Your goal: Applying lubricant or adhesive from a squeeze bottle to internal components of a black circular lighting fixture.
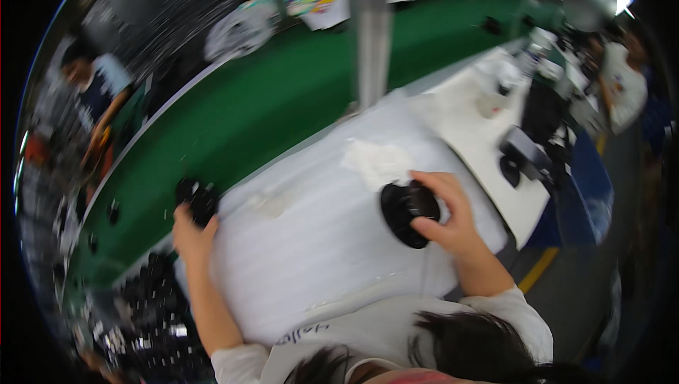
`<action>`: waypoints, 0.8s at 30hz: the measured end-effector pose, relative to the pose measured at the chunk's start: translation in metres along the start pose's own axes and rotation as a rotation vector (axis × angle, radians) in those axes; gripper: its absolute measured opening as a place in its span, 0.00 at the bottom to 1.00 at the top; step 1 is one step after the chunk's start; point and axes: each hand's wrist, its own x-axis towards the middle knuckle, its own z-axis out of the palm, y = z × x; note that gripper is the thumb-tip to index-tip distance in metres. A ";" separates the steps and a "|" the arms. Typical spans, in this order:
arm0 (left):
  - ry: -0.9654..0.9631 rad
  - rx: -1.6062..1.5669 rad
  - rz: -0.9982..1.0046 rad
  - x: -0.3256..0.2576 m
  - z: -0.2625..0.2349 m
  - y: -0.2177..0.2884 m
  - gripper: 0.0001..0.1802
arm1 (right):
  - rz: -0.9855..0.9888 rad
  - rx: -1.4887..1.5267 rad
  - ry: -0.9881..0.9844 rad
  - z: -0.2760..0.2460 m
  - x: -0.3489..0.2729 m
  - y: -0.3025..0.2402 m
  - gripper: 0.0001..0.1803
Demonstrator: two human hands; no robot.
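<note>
1. I see the right hand gripping a small black cylindrical part, fingers curled around it, right over a black round disc that lies on the white padded sheet at the near right.
2. The left hand reaches out to the sheet's left edge and closes on another small black part; blur hides how firm that grip is.
3. I judge the work to be midway: one part sits at the disc, the second is only being picked up, and nothing looks finished or set aside.
4. A crumpled white cloth lies just beyond the disc, apart from both hands.
5. Both forearms come in from the near edge, the left stretched far out, the right bent inward with its wrist raised.
6. A green belt runs along the sheet's far side.
</note>
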 end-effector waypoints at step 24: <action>-0.120 0.029 0.170 0.017 0.023 -0.060 0.33 | -0.005 -0.025 0.003 -0.003 -0.001 -0.002 0.30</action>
